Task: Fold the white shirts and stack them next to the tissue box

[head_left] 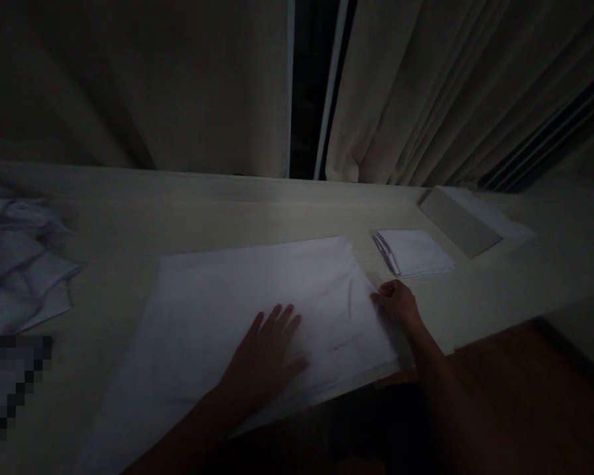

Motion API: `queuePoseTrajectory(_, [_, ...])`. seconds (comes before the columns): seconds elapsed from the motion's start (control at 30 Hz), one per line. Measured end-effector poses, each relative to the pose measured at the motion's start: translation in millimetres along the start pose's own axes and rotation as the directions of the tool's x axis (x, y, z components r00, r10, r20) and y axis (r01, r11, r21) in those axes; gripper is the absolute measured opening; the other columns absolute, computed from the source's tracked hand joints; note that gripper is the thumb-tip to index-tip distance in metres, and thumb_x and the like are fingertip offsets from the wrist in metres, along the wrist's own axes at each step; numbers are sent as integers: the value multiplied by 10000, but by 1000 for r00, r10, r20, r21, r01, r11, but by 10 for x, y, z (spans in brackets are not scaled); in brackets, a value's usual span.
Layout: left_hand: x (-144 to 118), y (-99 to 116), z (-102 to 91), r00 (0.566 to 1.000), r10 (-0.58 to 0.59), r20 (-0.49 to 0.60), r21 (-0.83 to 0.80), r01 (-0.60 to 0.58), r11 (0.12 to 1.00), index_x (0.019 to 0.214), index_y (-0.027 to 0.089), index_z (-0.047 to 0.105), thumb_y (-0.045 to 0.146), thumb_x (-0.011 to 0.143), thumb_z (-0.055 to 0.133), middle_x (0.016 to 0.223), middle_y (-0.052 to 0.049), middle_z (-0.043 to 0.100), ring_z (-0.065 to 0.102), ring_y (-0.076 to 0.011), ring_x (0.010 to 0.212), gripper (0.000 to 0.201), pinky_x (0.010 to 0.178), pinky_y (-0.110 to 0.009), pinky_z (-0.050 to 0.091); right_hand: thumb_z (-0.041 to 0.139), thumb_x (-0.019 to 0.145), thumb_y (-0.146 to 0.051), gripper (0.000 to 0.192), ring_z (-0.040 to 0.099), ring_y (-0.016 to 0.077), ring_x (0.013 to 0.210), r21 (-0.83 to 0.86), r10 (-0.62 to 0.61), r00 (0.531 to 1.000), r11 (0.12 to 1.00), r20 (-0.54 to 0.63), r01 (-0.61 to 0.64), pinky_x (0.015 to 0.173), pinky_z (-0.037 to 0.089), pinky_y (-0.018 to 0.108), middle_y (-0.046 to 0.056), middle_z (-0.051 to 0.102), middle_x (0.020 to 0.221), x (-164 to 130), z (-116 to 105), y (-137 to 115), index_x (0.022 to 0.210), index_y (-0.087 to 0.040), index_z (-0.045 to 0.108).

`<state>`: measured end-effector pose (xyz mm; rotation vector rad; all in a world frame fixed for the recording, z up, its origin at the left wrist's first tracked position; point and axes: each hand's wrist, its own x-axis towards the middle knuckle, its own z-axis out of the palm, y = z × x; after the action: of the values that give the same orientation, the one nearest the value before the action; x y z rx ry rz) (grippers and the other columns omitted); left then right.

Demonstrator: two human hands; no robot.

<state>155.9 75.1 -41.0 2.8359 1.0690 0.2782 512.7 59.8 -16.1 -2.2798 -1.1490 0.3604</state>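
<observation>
A large white cloth point(228, 297) lies spread flat on the pale wooden table point(129, 218), reaching to its near edge. My left hand point(267, 353) rests palm down on the cloth's middle, fingers spread. My right hand point(398, 305) is at the cloth's right edge with its fingers curled on the fabric; whether it pinches the edge is hard to tell in the dim light. A small folded white cloth point(416, 252) lies just beyond my right hand.
A crumpled pile of white cloths point(14, 264) sits at the table's left end. A flat grey board point(458, 224) lies at the back right. Beige curtains point(178, 86) hang behind the table. Brown floor point(525, 382) shows to the right.
</observation>
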Motion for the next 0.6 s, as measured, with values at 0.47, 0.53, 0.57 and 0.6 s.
queuePoseTrajectory(0.47, [208,-63,-318,994,-114,4,23,114,993,1227,177,581,409,901,459,1347,-124,575,484,-310,1289,418,1064,-542,375,800,623,-117,419,646,170,596,786,127,905,458,405,-416,527,523,272,61,701,733,-190,254,-432,997,-106,609])
queuePoseTrajectory(0.53, [403,300,-345,987,-98,-128,-56,91,994,1200,175,583,406,916,457,1285,-115,612,525,-271,1238,388,1047,-483,415,784,641,-104,417,650,171,609,807,130,896,395,425,-440,526,530,272,78,705,770,-190,265,-434,1020,-95,609])
queuePoseTrajectory(0.57, [512,481,-346,980,-87,-178,-89,72,993,1182,172,588,400,912,476,1253,-112,628,540,-260,1214,371,1038,-462,429,772,654,-99,402,650,169,620,819,121,893,360,434,-447,532,535,270,82,705,784,-190,266,-429,1023,-93,612])
queuePoseTrajectory(0.6, [622,647,-339,973,-89,-215,-119,65,991,1179,166,584,395,903,499,1224,-112,637,556,-253,1181,369,1021,-445,445,758,669,-95,377,649,164,631,830,104,890,327,443,-452,540,538,265,83,703,794,-192,262,-423,1020,-93,618])
